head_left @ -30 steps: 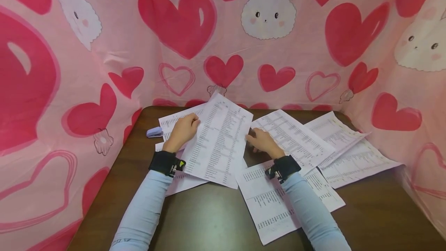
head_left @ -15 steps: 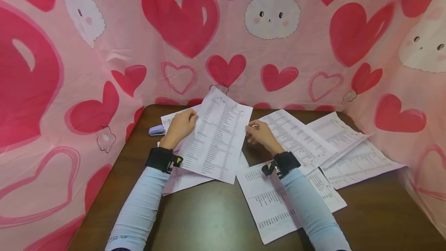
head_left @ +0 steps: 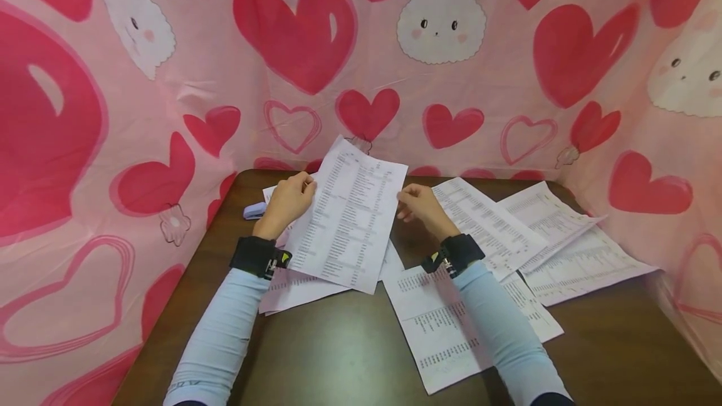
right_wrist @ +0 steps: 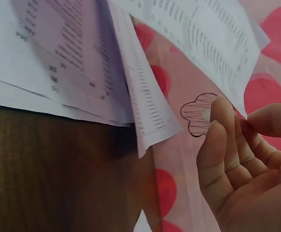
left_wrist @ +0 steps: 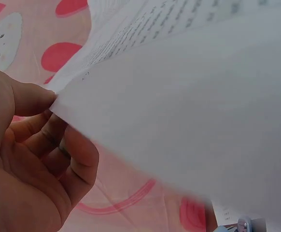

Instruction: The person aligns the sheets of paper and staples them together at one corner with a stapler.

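A white sheet of paper (head_left: pixel 350 224), printed with columns of text, is held up at a slant over the table. My left hand (head_left: pixel 289 200) pinches its left edge. Thumb and bent fingers (left_wrist: pixel 77 150) meet at the paper's edge in the left wrist view, where the blank back faces the camera. On the opposite side, my right hand (head_left: pixel 420 204) pinches the right edge between thumb and forefinger, as the right wrist view shows at the sheet's corner. More printed sheets (head_left: pixel 304 290) lie beneath the held one, partly hidden by it.
Right of centre, a printed sheet (head_left: pixel 434 324) lies partly under the right forearm. Several overlapping printed sheets (head_left: pixel 485 224) spread across the right side, one corner reaching the cloth wall. A small lilac stapler (head_left: pixel 254 210) sits at the left. Patterned pink cloth (head_left: pixel 361 49) encloses the brown table (head_left: pixel 316 356).
Both hands have risen slightly, and the held sheet has come up with its top tipping a little left. The right fingers have drawn together at the sheet's right edge.
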Demonstrator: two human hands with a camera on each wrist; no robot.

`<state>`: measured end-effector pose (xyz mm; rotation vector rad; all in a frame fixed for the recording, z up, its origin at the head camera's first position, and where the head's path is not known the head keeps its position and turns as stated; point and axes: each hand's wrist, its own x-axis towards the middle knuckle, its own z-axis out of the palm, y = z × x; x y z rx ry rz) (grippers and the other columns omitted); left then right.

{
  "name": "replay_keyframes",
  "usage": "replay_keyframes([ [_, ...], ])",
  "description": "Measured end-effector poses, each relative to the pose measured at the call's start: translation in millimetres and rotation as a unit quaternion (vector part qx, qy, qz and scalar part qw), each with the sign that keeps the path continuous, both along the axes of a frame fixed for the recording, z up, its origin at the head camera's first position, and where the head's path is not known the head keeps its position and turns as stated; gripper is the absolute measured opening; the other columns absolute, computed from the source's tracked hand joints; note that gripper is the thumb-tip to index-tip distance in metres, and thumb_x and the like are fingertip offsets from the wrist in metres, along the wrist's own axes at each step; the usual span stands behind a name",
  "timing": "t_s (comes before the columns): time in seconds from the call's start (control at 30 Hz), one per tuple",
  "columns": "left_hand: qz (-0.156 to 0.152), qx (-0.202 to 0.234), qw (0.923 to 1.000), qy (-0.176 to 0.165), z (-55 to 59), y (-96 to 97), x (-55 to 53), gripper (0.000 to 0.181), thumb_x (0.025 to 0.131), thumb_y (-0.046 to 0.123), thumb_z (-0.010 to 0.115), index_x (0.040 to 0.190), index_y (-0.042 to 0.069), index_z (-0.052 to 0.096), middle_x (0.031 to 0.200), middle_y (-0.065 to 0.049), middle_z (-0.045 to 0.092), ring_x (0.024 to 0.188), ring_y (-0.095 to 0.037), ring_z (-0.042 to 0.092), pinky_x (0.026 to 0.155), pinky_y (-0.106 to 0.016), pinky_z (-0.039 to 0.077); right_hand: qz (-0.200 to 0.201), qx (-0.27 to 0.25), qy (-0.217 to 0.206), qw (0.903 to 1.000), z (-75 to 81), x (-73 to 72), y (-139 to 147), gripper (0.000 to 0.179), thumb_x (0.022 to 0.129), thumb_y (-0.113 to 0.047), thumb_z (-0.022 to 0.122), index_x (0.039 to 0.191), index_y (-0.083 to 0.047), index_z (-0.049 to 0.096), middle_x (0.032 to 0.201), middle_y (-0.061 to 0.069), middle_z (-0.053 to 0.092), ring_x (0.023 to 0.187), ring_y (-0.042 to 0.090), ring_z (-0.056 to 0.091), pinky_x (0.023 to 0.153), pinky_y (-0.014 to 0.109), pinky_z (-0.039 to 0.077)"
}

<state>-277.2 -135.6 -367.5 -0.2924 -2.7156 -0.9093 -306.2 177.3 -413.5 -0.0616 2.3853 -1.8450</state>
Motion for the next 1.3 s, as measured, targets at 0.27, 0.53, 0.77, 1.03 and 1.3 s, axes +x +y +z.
replay_keyframes([
  [0.27,0.0,0.014,0.9998,-0.015,7.4,-5.4,2.6,0.028,0.1,0.029,0.049,0.104,0.006,0.065,0.086,-0.013,0.066,0.072,-0.027,0.057,0.062,-0.033,0.047,-0.005,-0.002,0.018,0.9998,19.0,2.4,7,0.016,0.096,-0.021,0.057,0.092,-0.005,0.059,0.076,0.005,0.062,0.056,0.014,0.065,0.048,0.023,0.041],
  [0.53,-0.015,0.028,0.9985,-0.044,15.4,-4.7,8.5,0.028,0.099,0.03,0.049,0.103,0.008,0.065,0.084,-0.01,0.061,0.077,-0.026,0.056,0.065,-0.033,0.045,0.016,-0.034,0.013,0.9992,35.0,8.6,20,0.016,0.097,-0.021,0.058,0.092,-0.005,0.058,0.074,0.004,0.059,0.056,0.017,0.062,0.048,0.022,0.041],
  [0.77,-0.07,0.048,0.9928,-0.085,11.3,-5.2,8.0,0.024,0.099,0.03,0.051,0.099,0.012,0.067,0.075,-0.007,0.058,0.069,-0.022,0.054,0.059,-0.03,0.043,0.04,-0.039,-0.006,0.9984,36.5,12.3,37,0.016,0.098,-0.018,0.058,0.089,-0.005,0.057,0.07,0.001,0.057,0.054,0.014,0.058,0.047,0.021,0.039],
  [1.03,-0.128,0.073,0.9802,-0.132,2.7,-1.0,1.7,0.024,0.099,0.031,0.056,0.092,0.014,0.071,0.077,-0.008,0.067,0.068,-0.021,0.058,0.058,-0.029,0.045,0.074,-0.051,-0.024,0.9957,36.1,19.2,59,0.018,0.099,-0.021,0.059,0.094,-0.004,0.059,0.071,0.003,0.06,0.053,0.014,0.055,0.047,0.021,0.04],
  [1.3,-0.167,0.072,0.9701,-0.16,-3.6,4.4,12.0,0.026,0.098,0.031,0.057,0.081,0.015,0.068,0.077,-0.01,0.067,0.08,-0.039,0.064,0.061,-0.03,0.048,0.098,-0.049,-0.051,0.9926,32.9,31.4,75,0.019,0.099,-0.021,0.058,0.09,-0.005,0.063,0.071,0.004,0.06,0.051,0.013,0.056,0.046,0.022,0.041],
])
